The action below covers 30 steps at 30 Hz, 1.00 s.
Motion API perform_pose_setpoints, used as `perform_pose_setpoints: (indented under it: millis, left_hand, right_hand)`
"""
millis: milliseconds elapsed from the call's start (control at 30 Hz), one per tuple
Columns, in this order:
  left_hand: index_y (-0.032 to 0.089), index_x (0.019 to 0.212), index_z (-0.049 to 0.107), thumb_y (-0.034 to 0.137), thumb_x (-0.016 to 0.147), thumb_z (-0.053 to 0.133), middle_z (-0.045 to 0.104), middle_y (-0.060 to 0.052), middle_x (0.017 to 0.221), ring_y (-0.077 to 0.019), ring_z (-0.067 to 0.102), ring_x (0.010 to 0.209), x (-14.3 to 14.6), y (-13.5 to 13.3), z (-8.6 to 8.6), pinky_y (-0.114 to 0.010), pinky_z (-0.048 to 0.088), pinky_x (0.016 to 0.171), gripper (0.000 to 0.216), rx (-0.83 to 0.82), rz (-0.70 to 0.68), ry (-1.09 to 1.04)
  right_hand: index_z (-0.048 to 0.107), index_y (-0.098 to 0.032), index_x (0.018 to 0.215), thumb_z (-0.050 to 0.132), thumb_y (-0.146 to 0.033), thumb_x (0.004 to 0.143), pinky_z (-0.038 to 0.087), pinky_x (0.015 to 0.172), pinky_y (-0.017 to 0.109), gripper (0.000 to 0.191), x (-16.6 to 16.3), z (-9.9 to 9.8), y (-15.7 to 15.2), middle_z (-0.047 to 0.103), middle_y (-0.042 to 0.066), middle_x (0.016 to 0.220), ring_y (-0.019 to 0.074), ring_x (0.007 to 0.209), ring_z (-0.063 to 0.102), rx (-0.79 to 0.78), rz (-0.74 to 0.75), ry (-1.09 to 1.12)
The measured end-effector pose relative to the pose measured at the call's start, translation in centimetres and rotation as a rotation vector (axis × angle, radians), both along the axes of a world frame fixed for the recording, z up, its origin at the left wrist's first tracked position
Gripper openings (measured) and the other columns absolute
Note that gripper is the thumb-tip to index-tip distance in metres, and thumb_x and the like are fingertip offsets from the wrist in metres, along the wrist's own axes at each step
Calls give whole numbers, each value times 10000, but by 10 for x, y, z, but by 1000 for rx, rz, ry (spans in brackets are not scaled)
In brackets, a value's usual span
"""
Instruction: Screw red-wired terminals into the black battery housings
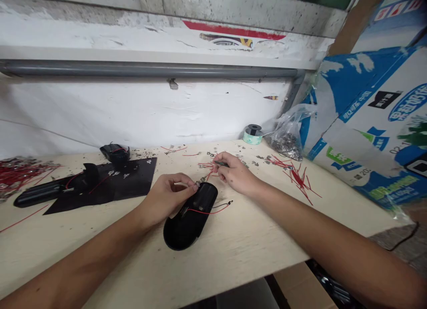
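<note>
A black plastic shell (183, 232) with a rounded, hollow near end lies on the table in front of me. From its side a red wire (210, 212) and a black one stick out to the right. My left hand (171, 192) pinches a small metal piece (198, 183) at the shell's far end. Just beyond it, my right hand (235, 174) is closed on a thin dark tool (221, 164), whose kind I cannot make out. Short red wires (211, 171) lie by its fingertips.
On the left, another black shell (40, 193) and a dark part (115, 153) rest around a black sheet (133, 182), beside a red wire pile (23, 175). Farther right are loose red wires (300, 181), a bag of metal pieces (287, 142), a tape roll (252, 135) and a large carton (367, 122).
</note>
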State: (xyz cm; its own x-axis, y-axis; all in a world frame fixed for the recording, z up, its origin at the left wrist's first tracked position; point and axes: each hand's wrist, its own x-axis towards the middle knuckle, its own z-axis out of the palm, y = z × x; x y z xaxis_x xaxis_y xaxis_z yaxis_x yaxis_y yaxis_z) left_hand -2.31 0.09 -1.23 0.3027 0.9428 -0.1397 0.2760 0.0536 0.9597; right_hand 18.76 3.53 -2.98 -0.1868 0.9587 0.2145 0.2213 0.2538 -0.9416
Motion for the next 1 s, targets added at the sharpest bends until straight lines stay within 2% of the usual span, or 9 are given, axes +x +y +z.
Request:
perform_pose_setpoints:
  millis: [100,267,400,533,667,733,833,933,1000]
  left_hand:
    - [184,787,617,473,724,744,519,62,505,-44,331,349,0,1,-1,-176,196,337,322,10,48,-45]
    - [157,771,622,458,676,787,626,10,657,-78,489,479,2,1,3,-187,329,420,357,51,154,-103]
    - [146,778,629,441,680,796,658,-13,721,-104,554,593,2,1,3,-194,414,508,353,102,172,-127]
    - [151,791,635,451,701,783,666,-12,723,-105,562,596,0,3,0,-192,417,506,346,128,165,-121]
    - [159,815,635,465,718,765,660,2,665,-89,527,476,0,3,-2,-189,357,416,346,110,163,-105]
    - [163,841,641,458,730,759,675,-3,670,-95,542,464,1,3,-2,-193,368,408,337,104,156,-125]
    - [153,855,656,427,742,763,728,-53,788,-158,667,658,2,2,-5,-227,507,560,315,149,130,-162]
    - [155,962,638,430,811,701,721,-72,850,-195,698,740,0,2,-10,-277,558,629,320,221,116,-135]
    - [179,1110,601,380,879,629,700,-86,983,-205,706,810,-3,4,-14,-321,582,693,308,412,106,-79]
  right_hand:
    - [455,-213,901,516,-265,886,390,557,262,82,-2,-2,-1,577,-15,757,127,574,500,7,9,43]
    - [523,-207,890,457,-434,975,408,669,293,251,-3,1,-2,534,-24,681,157,668,525,100,1,-140]
    - [615,-180,784,525,-485,944,392,676,292,355,-1,10,-7,575,12,743,163,713,528,109,176,-239]
    - [666,-178,802,646,-531,852,357,575,272,357,-2,16,-12,522,-16,622,143,583,473,-34,195,-268]
    - [689,-178,837,687,-470,832,394,602,254,292,-4,15,-12,627,27,809,148,694,537,-76,264,-110]
    - [671,-176,869,664,-470,850,372,540,237,295,-6,13,-11,613,24,787,125,629,510,-156,307,18]
    - [604,-168,781,647,-500,855,281,423,221,344,-8,11,-12,514,-12,629,87,474,392,-287,320,142]
    - [545,-176,732,686,-454,837,197,385,208,328,-9,14,-15,408,-52,546,64,421,287,-383,310,235]
    - [535,-176,733,715,-404,820,170,384,201,303,-8,17,-17,381,-62,540,56,421,252,-433,280,282]
